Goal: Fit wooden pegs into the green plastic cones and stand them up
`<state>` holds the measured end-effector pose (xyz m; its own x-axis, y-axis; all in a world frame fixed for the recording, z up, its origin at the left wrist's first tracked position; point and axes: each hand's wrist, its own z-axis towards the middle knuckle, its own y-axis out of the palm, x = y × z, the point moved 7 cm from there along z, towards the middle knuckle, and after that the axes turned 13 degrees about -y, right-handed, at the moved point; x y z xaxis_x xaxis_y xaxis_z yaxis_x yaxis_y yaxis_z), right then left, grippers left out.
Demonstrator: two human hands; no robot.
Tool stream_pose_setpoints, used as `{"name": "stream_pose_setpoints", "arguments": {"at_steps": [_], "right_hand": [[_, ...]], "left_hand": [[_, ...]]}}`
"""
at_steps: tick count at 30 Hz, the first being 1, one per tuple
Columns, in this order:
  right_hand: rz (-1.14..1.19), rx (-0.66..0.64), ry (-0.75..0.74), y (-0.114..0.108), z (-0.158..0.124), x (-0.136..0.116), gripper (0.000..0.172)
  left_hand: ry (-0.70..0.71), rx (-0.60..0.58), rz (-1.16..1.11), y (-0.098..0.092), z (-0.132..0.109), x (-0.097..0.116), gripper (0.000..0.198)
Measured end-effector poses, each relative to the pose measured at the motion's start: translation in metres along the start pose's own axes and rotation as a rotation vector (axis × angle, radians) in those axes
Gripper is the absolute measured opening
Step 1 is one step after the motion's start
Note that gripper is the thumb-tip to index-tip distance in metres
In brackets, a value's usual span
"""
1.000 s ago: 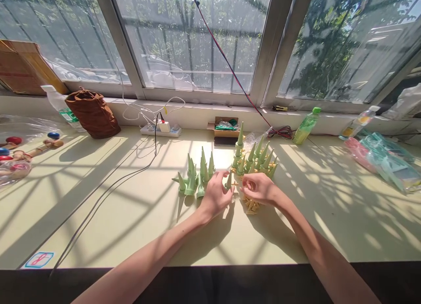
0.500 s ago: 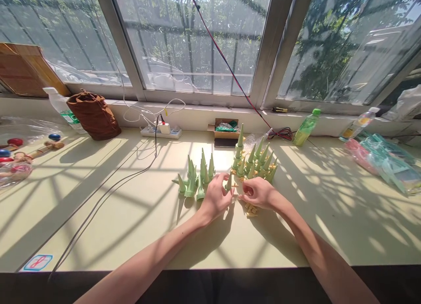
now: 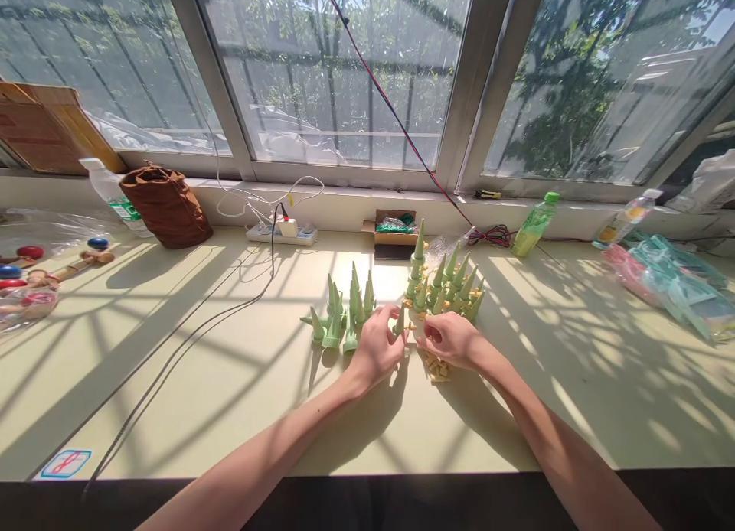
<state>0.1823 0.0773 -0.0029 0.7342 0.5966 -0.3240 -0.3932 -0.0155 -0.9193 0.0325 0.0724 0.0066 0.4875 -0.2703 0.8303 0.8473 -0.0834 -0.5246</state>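
Note:
My left hand [image 3: 380, 340] is closed around a green cone-shaped piece [image 3: 400, 320], held upright with a small yellow part sticking out at its right. Just to the right, my right hand [image 3: 451, 338] is pinched, its fingertips near that piece; what they hold, if anything, is too small to make out. A pile of small yellow pieces [image 3: 439, 369] lies partly under my right hand. Left of my hands stands a group of plain green cones [image 3: 333, 324], one of them lying sideways. Behind my right hand stand several green cones with yellow parts [image 3: 453, 275].
A small open box [image 3: 395, 229] with green contents stands at the back, near a power strip [image 3: 281, 232]. A brown bag [image 3: 166, 204] and wooden toys [image 3: 63, 267] are at left. A green-capped bottle [image 3: 535, 225] and plastic packets [image 3: 671, 271] are at right. Black cable [image 3: 230, 307] crosses the table.
My hands hold nearly the same pose, with the right hand's fingertips shifted very slightly. The camera view has tilted a little.

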Motion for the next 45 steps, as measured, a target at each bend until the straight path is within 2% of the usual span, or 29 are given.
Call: {"name": "stream_pose_setpoints", "arguments": {"at_steps": [16, 22, 29, 35, 39, 45], "right_hand": [[0.113, 0.132, -0.055, -0.007, 0.001, -0.002, 0.02], [0.158, 0.166, -0.029, -0.012, 0.0, -0.003, 0.017], [0.158, 0.277, -0.012, -0.02, 0.0, -0.002, 0.019], [0.189, 0.376, -0.074, -0.027, -0.001, -0.007, 0.015], [0.234, 0.429, -0.083, -0.03, -0.002, -0.009, 0.015], [0.379, 0.488, -0.028, -0.032, -0.003, -0.01, 0.018]], "left_hand": [[-0.015, 0.005, -0.008, -0.002, 0.001, 0.003, 0.018], [-0.016, -0.003, -0.011, -0.001, 0.001, 0.002, 0.018], [-0.025, -0.047, -0.062, 0.003, 0.002, -0.001, 0.015], [-0.023, -0.091, -0.118, 0.006, 0.002, -0.002, 0.012], [-0.053, -0.052, -0.187, 0.0, 0.002, 0.0, 0.016], [-0.195, 0.033, -0.319, -0.011, 0.005, -0.005, 0.024]]}}
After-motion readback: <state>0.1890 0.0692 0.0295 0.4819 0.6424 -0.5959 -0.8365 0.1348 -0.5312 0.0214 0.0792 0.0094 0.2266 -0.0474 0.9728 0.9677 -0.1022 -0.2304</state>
